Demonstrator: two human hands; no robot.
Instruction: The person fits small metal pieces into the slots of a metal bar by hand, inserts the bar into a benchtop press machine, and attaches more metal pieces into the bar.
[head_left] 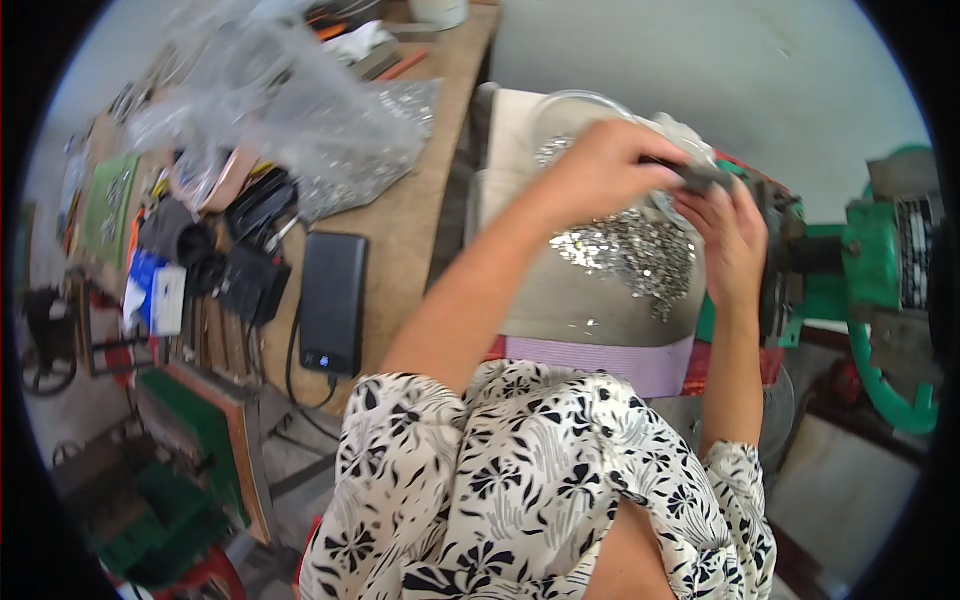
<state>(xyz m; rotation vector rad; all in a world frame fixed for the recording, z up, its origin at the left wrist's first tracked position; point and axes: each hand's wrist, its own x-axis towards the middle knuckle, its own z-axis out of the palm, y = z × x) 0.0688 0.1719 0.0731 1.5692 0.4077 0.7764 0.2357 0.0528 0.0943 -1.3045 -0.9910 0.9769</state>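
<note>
My left hand [605, 170] reaches over the work surface, its fingers closed on one end of a small dark grey bar-like piece [702, 178]. Around the other end are the fingers of my right hand [735, 235]; blur and the fingers hide the piece's exact kind. Below both hands, a loose pile of small shiny metal pieces [640, 255] spreads over a beige-grey work surface [600, 305]. Behind my left hand stands a clear round bowl [583, 97], with more shiny pieces beside my wrist.
A green machine [870, 255] stands close on the right. Along the near edge runs a purple ribbed strip [640, 365]. The wooden bench [400, 225] at left carries a black power bank [333, 300] with a cable, a clear plastic bag [330, 150] of metal pieces and assorted tools.
</note>
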